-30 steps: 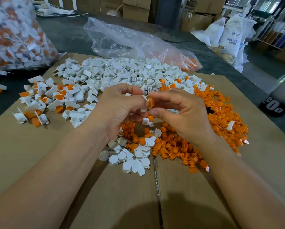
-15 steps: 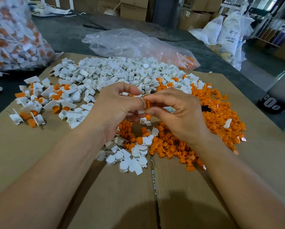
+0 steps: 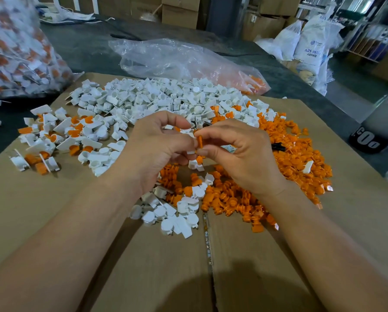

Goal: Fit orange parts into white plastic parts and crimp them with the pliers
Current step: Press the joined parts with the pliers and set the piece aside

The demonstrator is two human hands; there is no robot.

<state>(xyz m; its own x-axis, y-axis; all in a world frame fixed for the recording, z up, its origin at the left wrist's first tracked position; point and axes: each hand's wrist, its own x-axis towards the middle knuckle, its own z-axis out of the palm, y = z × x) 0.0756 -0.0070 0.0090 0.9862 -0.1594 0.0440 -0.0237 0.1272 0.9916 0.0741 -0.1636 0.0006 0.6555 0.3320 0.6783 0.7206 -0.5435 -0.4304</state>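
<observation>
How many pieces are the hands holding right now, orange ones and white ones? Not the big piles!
Orange part: 1, pinched by the right hand
White part: 1, held by the left hand
Total: 2

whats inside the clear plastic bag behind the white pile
A few orange parts sit in the right end of the clear bag. The rest looks slack; glare on the crumpled film and the white pile in front hide anything lying low.
</observation>
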